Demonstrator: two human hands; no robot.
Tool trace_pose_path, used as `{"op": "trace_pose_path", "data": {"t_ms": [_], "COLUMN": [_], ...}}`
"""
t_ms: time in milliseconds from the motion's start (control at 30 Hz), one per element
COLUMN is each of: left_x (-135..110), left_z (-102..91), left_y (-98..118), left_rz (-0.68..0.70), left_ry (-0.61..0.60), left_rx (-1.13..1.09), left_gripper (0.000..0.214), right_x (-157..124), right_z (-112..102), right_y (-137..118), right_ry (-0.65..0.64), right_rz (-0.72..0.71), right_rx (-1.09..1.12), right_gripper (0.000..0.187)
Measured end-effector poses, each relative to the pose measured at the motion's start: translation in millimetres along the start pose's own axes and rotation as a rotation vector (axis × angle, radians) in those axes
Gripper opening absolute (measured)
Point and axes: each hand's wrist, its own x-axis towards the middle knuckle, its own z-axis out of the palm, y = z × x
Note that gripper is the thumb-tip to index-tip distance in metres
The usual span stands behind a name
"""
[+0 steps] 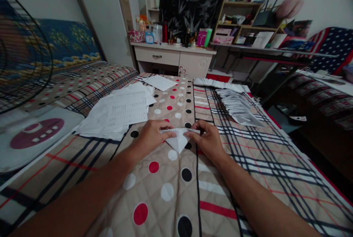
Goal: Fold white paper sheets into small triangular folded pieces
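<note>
A small folded paper triangle [178, 140] is held between my two hands, its point toward me and its long edge away. My left hand [154, 134] pinches the left corner between thumb and fingers. At the right corner, my right hand [208, 137] grips the paper the same way. Below the paper lies a quilted bedspread [171, 178] with dots and plaid. To the left sits a loose stack of printed paper sheets [118, 110]. On the right are a fanned row of folded papers [237, 106] and another row of folded papers [220, 84] behind it.
A single sheet [160, 82] lies at the far side of the bed. A fan [24, 49] and a white panel with a purple print [38, 134] stand at left. Beyond the bed are a white dresser [168, 55] and a desk with shelves [242, 27].
</note>
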Motion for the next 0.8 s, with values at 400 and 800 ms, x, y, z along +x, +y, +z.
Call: {"op": "trace_pose_path", "data": {"t_ms": [400,800], "left_x": [1.8,-5.2], "left_z": [-5.5,-2.5], "left_y": [3.7,9.8], "left_rz": [0.011,0.155], "left_ry": [0.025,0.032], "left_rx": [-0.141,0.047], "left_gripper": [0.010,0.012], "right_x": [-0.5,-6.0], "right_z": [-0.8,1.2], "right_y": [-5.9,-3.7], "right_ry": [-0.135,-0.093], "right_rz": [0.223,0.063], "right_rx": [0.649,0.563], "right_gripper": [0.042,0.037]}}
